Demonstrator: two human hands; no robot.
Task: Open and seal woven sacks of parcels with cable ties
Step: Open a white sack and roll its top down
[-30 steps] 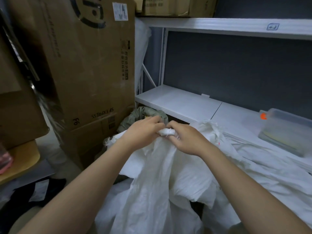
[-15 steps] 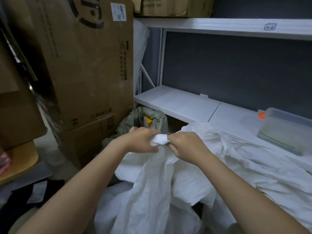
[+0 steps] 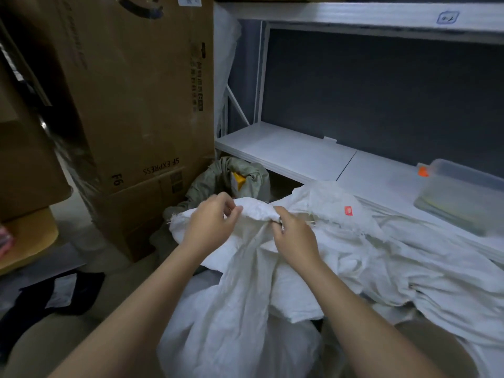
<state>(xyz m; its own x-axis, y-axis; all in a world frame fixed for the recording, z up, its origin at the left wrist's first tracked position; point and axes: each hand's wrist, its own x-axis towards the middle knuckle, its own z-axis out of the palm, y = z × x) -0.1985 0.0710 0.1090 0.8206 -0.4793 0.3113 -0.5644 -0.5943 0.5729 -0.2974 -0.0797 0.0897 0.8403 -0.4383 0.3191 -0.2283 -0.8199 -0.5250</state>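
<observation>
the left hand (image 3: 211, 223) pinches the frayed rim of the white woven sack (image 3: 245, 282) between thumb and curled fingers, at the left end of a rolled stretch of the mouth. the right hand (image 3: 293, 236) grips the same rim just to the right, fingers curled over the bunched cloth, knuckles toward the camera. between the two hands the mouth edge (image 3: 256, 210) is drawn into a soft ridge; whether a cable tie is already in either hand i cannot tell, though a thin pale strip pokes out beside the right hand.

the sack hangs down from the hands toward the person's lap and the floor, slack and creased. it looks light and limp where it is held, a thin woven plastic cloth that folds easily, probably a bit slick, and sheds threads at the cut edge. the best hold is likely on the gathered neck just under the rim, with several layers bunched together, not on the loose fringe, which may fray or slip out. any weight of parcels would sit low in the body of the sack, which is hidden here.

further right more white sacks (image 3: 409, 263) lie heaped against the white shelf (image 3: 286, 151), one bearing a small red label (image 3: 348, 210). a clear plastic box (image 3: 461, 197) sits on the shelf. behind the hands is an olive bag (image 3: 218, 181), and at the left a large cardboard box (image 3: 136, 91).
</observation>
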